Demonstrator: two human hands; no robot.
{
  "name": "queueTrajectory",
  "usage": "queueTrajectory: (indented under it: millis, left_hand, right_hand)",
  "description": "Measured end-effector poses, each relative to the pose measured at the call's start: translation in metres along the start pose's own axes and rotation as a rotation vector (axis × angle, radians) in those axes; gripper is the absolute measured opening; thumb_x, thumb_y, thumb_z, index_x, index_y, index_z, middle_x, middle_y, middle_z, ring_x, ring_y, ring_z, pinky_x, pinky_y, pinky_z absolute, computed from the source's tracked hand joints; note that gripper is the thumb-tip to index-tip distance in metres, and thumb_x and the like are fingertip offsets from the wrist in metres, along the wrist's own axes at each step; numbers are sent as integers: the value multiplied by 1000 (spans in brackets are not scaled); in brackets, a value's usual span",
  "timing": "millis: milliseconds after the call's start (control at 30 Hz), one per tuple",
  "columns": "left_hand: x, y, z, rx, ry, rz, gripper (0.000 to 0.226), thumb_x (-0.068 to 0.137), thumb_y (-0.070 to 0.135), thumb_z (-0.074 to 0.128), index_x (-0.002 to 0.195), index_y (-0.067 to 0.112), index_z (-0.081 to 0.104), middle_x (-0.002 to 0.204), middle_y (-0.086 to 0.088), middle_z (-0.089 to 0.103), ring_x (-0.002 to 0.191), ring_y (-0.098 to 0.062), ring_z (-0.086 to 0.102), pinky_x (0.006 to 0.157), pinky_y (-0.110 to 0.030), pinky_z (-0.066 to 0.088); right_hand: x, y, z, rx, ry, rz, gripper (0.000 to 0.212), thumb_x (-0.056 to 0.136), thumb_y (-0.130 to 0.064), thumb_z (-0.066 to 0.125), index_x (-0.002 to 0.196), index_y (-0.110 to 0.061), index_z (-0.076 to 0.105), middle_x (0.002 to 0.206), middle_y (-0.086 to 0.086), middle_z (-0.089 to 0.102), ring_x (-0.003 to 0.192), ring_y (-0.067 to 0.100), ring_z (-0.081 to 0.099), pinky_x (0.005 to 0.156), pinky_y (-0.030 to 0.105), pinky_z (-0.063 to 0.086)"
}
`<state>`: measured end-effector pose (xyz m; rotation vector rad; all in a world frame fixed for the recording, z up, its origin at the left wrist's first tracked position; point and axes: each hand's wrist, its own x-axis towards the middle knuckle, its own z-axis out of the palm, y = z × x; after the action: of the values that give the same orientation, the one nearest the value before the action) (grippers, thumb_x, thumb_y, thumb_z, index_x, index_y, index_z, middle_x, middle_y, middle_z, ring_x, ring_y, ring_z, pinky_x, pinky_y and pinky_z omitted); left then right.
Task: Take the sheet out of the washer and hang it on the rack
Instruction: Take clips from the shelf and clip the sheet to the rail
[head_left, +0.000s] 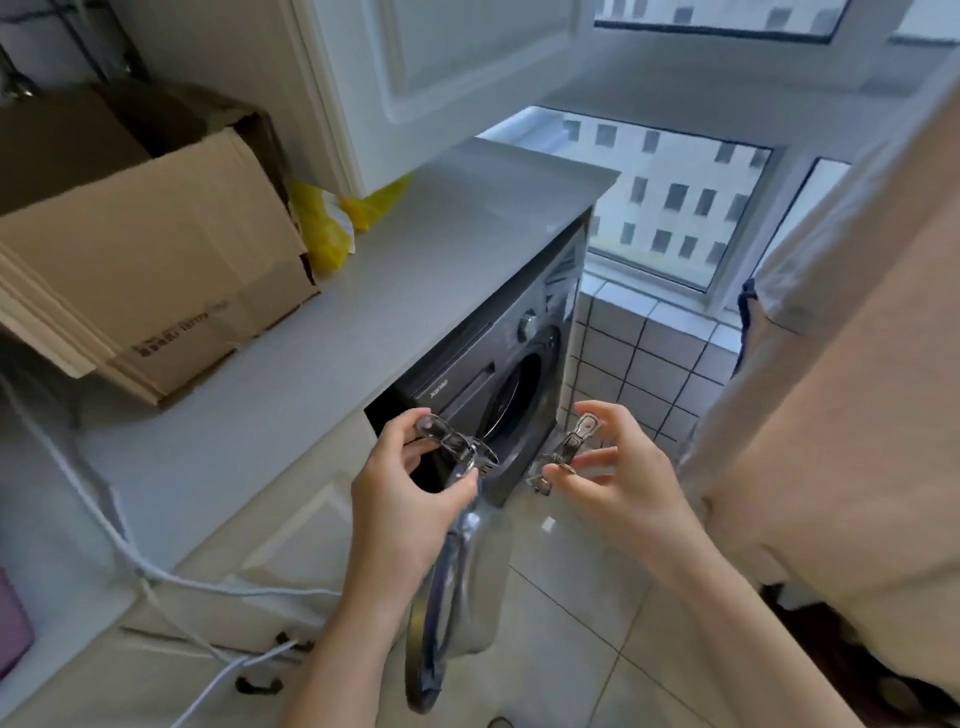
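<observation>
Beige sheet (831, 415) hung at right, clear of both hands.
Metal clip (457, 447) pinched in left hand (410, 499) fingers, second clip (566, 452) in right hand (623, 483); washer (498, 395) door open, drum contents not visible.

Both hands are up in front of the washer (519, 374), each pinching a metal clip: left hand (410, 499) has one clip (457, 447), right hand (623, 483) has the other clip (566, 454). The washer door (447, 613) hangs open below them. A beige sheet (831, 389) is draped down the right side. The tabletop (415, 249) on the left carries a cardboard box (156, 260) and yellow bags (327, 228), and a white cable (156, 566) trails over its edge
</observation>
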<state>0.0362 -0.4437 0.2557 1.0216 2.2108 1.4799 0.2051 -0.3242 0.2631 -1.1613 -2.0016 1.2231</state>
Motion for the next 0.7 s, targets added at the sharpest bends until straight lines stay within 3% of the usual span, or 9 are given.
queueTrajectory:
  millis: [67, 167, 267, 333, 400, 567, 700]
  left_hand:
    - [-4, 11, 16, 12, -42, 30, 64, 67, 23, 86, 119, 41, 53, 103, 35, 59, 101, 12, 56, 81, -2, 43]
    - [-11, 28, 44, 9, -85, 73, 64, 65, 19, 87, 115, 43, 54, 101, 24, 63, 99, 13, 57, 78, 1, 40]
    - [-21, 46, 75, 4, -153, 111, 63, 64, 20, 87, 114, 43, 55, 106, 22, 64, 100, 9, 58, 81, -5, 43]
    - [-32, 59, 98, 1, -195, 124, 62, 64, 24, 86, 115, 41, 56, 108, 22, 63, 103, 6, 58, 84, -10, 44]
    - [-45, 74, 122, 5, -226, 143, 62, 64, 27, 85, 118, 38, 56, 109, 21, 63, 104, 5, 59, 81, -5, 43]
    - [-89, 108, 182, 20, -299, 195, 65, 65, 30, 85, 121, 38, 53, 107, 28, 59, 102, 17, 52, 76, 0, 39]
    - [-128, 132, 227, 26, -316, 219, 69, 62, 35, 83, 124, 39, 52, 102, 30, 58, 101, 17, 51, 79, 0, 36]
  right_hand:
    - [-8, 10, -19, -11, 50, 6, 62, 73, -25, 81, 125, -36, 48, 91, -21, 61, 81, -10, 61, 59, 7, 44]
    - [-23, 24, -49, -43, 118, 9, 67, 74, -23, 80, 130, -33, 45, 102, -29, 54, 85, -12, 59, 65, 9, 46]
    - [-39, 42, -82, -41, 176, 46, 73, 74, -21, 81, 136, -28, 42, 112, -18, 53, 84, -7, 59, 70, 17, 51]
    - [-52, 55, -105, -45, 221, 74, 70, 73, -22, 83, 131, -30, 45, 107, -12, 59, 82, -9, 59, 66, 8, 46]
    - [-66, 71, -129, -39, 260, 99, 68, 71, -23, 83, 127, -34, 47, 106, -11, 61, 79, -8, 59, 62, 5, 44]
    - [-105, 110, -195, -72, 332, 143, 77, 68, -31, 84, 130, -42, 40, 101, -26, 54, 83, -2, 60, 71, 16, 50]
    - [-136, 139, -247, -117, 358, 132, 72, 66, -44, 79, 129, -41, 44, 107, -33, 52, 86, -4, 59, 71, 11, 47]
